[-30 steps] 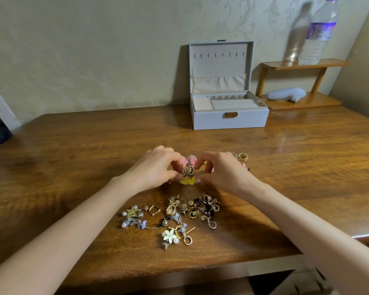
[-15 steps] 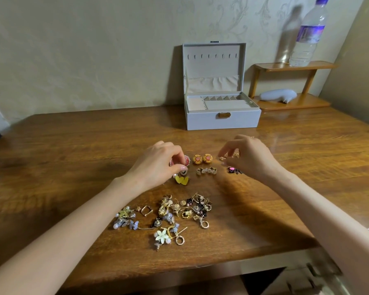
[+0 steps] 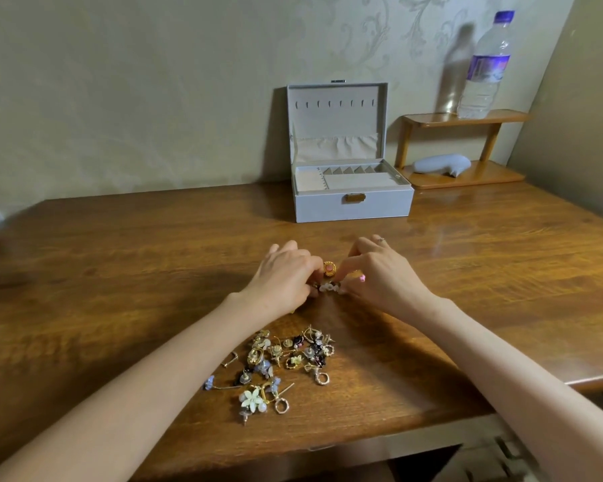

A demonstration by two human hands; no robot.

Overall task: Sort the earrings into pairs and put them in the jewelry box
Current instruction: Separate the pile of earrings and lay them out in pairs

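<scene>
Wooden table (image 3: 154,273) holds the open jewelry box (image 3: 354,207) far past the fingers (image 3: 355,255). Left hand (image 3: 282,280) and right hand (image 3: 383,276) curl, pinching white earrings (image 3: 328,288) between them, gold earring (image 3: 329,268) just beyond. Best to pinch softly and match twins.

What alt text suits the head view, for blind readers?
The left hand and right hand touch small earrings on a wooden table. An earring pile lies nearer; an open jewelry box stands behind.

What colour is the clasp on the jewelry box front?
Brass-gold; the clasp sits on the pale grey jewelry box, best seen in the head view.
</scene>
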